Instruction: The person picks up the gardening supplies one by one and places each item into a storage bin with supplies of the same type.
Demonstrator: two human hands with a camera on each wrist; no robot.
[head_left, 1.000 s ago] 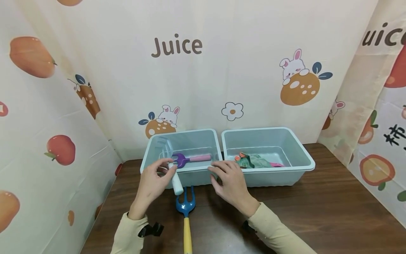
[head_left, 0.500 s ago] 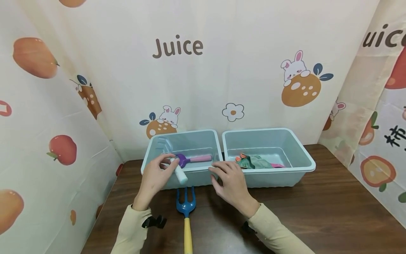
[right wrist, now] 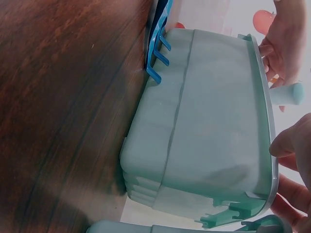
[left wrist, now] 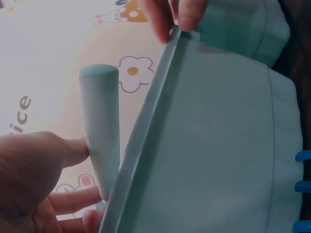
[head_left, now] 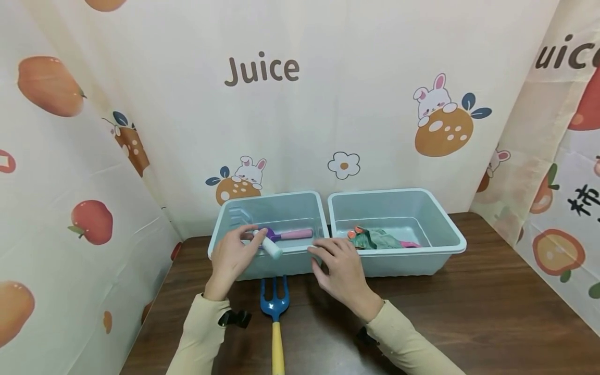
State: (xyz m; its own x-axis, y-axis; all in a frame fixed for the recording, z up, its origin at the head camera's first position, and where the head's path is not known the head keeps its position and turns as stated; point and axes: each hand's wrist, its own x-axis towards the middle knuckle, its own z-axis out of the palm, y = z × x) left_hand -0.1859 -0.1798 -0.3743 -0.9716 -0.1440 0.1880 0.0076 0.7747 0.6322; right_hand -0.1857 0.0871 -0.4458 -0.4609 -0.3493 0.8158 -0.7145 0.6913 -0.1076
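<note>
a person's left hand (head_left: pixel 230 256) pinches the pale handle of a small rake (head_left: pixel 271 248), fingers curled round it, holding it over the near rim of the left bin (head_left: pixel 281 205), its head down inside. the right hand (head_left: pixel 342 271) rests straight fingers on that bin's near right corner. a purple scoop (head_left: pixel 287 235) lies in the bin; a blue fork (head_left: pixel 275 304) lies on the table (head_left: pixel 492 312) in front; cloth (head_left: pixel 375 238) sits in the right bin (head_left: pixel 440 224).
</note>
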